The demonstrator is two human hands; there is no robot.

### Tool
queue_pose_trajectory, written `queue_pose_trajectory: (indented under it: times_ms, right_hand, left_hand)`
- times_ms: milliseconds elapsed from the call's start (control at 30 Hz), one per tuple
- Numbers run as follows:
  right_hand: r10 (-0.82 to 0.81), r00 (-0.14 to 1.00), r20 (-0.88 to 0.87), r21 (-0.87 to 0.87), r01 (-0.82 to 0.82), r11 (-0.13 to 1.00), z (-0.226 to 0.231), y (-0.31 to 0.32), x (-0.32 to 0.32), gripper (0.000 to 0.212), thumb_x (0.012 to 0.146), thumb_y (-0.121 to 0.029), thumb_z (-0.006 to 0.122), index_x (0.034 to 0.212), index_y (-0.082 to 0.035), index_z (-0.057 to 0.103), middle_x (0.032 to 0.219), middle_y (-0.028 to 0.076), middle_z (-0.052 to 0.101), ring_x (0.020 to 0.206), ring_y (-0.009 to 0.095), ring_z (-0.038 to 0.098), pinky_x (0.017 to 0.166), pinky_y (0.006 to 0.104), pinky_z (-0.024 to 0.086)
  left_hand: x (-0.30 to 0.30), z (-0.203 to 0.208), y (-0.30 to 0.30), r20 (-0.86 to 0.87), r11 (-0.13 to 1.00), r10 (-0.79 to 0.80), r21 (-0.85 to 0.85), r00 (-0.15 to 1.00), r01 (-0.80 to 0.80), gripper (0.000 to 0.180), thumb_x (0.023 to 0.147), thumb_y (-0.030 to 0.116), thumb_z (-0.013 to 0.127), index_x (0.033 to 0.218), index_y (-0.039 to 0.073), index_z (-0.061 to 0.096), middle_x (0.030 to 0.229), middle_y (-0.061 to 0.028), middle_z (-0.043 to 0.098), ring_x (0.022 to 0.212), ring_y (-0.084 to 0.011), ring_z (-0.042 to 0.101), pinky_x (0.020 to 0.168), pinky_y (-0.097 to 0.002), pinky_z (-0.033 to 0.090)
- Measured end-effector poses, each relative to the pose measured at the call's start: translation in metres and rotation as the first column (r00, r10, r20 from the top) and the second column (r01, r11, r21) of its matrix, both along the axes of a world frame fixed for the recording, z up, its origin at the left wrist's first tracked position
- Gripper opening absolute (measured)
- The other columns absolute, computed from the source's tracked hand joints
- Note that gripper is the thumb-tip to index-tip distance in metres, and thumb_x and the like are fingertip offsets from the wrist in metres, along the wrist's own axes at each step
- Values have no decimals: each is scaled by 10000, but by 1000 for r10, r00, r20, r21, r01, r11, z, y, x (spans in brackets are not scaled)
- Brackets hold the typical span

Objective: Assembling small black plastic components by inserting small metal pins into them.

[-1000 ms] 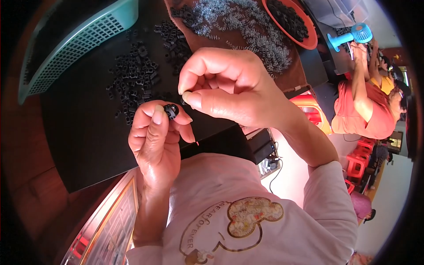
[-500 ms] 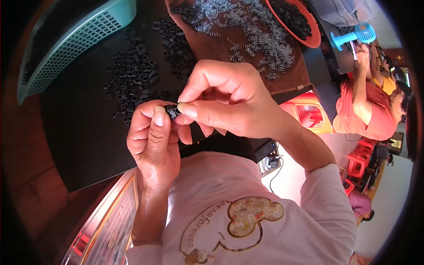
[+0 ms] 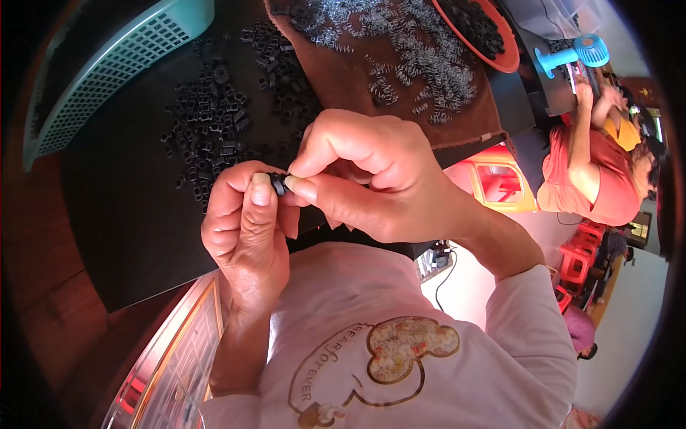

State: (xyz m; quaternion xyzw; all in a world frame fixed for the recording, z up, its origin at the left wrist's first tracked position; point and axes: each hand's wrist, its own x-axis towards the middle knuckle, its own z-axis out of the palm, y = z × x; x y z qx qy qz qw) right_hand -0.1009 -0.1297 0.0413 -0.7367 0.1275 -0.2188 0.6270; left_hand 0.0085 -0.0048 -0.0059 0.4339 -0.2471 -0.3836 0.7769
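Observation:
Between my two hands sits a small black plastic part (image 3: 277, 183), mostly covered by fingertips. My left hand (image 3: 250, 222) is closed, gripping the part between thumb and curled forefinger. From the right, my right hand (image 3: 368, 175) pinches the part's other end with thumb and forefinger; its remaining fingers curl beneath. Whether the part is one piece or two joined pieces I cannot tell. Beyond my hands, a heap of small black plastic pieces (image 3: 214, 118) lies on the dark table (image 3: 128, 236). Many metal springs (image 3: 429, 64) are spread over a brown cloth (image 3: 343, 82).
A teal perforated basket (image 3: 118, 79) stands at the far left. Far right is an orange-red bowl (image 3: 511, 53) of black parts, with a blue fan (image 3: 589, 51) past it. A co-worker in a red shirt (image 3: 593, 175) sits to the right, near an orange stool (image 3: 500, 182).
Both hands keep their grip on the black part. The right hand has dipped slightly and its fingertips have shifted a little on the part. The view has moved slightly.

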Motion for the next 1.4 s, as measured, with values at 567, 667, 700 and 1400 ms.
queue_pose_trajectory:
  times_ms: [567,667,700,1400]
  right_hand:
    - [38,993,-115,210,-13,978,-3,-12,-3,102,924,-65,645,988,9,614,761,34,660,531,41,541,454,182,411]
    - [35,986,-164,113,-16,993,-3,-11,-8,93,925,-78,644,956,10,647,753,45,652,524,70,548,455,204,404]
    - [34,986,-164,113,-15,993,-6,-13,-7,93,925,-78,644,956,10,647,753,45,652,524,70,548,455,204,404]
    - [34,988,148,-933,128,336,-19,-17,-2,245,688,-214,713,736,-59,530,673,39,505,497,180,570,389,304,423]
  left_hand:
    - [-3,4,1,51,999,-39,22,998,38,171,989,173,567,993,2,568,844,-81,629,622,-90,510,570,-213,430]
    - [0,4,1,98,997,-40,67,994,33,207,993,199,556,986,-7,572,813,-88,627,609,-100,522,549,-214,423]
    - [3,6,3,84,990,-115,96,990,107,205,996,197,559,994,-6,587,839,-75,640,635,-91,536,585,-221,457]
    - [3,18,2,-96,974,-152,152,984,166,113,951,61,587,923,-29,649,792,-27,621,738,-82,543,712,-235,453]
